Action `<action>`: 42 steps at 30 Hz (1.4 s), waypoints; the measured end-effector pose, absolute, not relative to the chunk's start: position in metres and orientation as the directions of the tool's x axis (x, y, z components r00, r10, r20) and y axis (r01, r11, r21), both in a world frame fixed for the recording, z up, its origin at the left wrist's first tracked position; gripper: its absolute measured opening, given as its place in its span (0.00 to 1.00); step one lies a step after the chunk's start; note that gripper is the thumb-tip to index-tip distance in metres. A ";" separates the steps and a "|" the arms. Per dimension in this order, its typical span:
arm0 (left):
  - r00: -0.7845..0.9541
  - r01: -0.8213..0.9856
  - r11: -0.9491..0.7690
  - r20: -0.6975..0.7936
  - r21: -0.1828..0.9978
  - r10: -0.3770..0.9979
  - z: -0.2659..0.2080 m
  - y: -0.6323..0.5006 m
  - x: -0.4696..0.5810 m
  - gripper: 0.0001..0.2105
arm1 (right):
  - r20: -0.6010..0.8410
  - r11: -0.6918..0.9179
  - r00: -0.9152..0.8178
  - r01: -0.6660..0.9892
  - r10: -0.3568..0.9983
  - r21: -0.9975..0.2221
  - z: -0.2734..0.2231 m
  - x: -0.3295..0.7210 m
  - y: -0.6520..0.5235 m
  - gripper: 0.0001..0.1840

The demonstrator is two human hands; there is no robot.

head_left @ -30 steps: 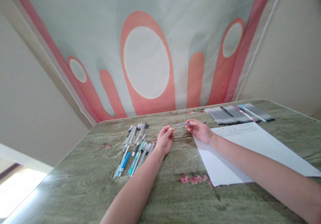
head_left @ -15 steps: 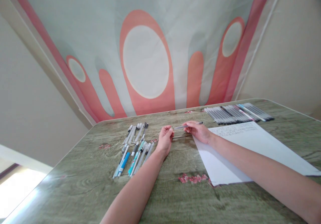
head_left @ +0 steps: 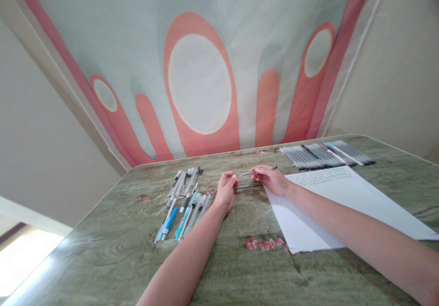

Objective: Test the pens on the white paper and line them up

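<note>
Over the middle of the table, my right hand (head_left: 269,179) is closed on a slim grey pen (head_left: 246,174), held nearly level with its dark end pointing right. My left hand (head_left: 227,190) is closed in a pinch at the pen's left end. What sits between its fingertips is too small to make out. Below the pen runs a thin dark line on the table, a shadow or another slim stick; I cannot tell which. My right wrist is above the corner of a white sheet of paper (head_left: 318,214) with rows of small writing along its top.
Left of my hands lie two loose groups of pens and caps: clear and black ones (head_left: 185,181) behind, blue, teal and clear ones (head_left: 183,217) in front. A neat row of pens (head_left: 308,156) lies behind the paper. A patterned wall hanging (head_left: 247,114) rises beyond the wood-patterned table (head_left: 113,233).
</note>
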State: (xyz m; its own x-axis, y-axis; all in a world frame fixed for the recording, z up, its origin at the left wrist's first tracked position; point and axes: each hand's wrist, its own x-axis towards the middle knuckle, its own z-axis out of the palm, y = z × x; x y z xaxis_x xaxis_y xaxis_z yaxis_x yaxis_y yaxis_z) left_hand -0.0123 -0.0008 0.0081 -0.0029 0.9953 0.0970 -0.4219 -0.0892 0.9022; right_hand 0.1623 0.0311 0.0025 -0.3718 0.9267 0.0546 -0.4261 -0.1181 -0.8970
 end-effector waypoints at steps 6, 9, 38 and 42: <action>-0.005 -0.398 -0.079 0.084 0.914 0.996 0.009 -0.002 -0.012 0.13 | 0.054 -0.117 -0.374 -0.418 0.926 -0.901 0.003 0.163 0.032 0.08; -0.007 -0.394 -0.075 0.078 0.916 0.997 0.009 -0.002 -0.012 0.13 | 0.051 -0.116 -0.372 -0.413 0.927 -0.903 0.003 0.163 0.031 0.08; -0.005 -0.360 -0.129 0.136 0.924 0.991 0.006 0.000 -0.012 0.13 | 0.042 -0.116 -0.368 -0.398 0.929 -0.910 0.003 0.163 0.032 0.07; -0.001 -0.340 -0.121 0.128 0.933 0.992 0.006 0.000 -0.012 0.13 | 0.041 -0.119 -0.370 -0.397 0.928 -0.910 0.003 0.163 0.032 0.07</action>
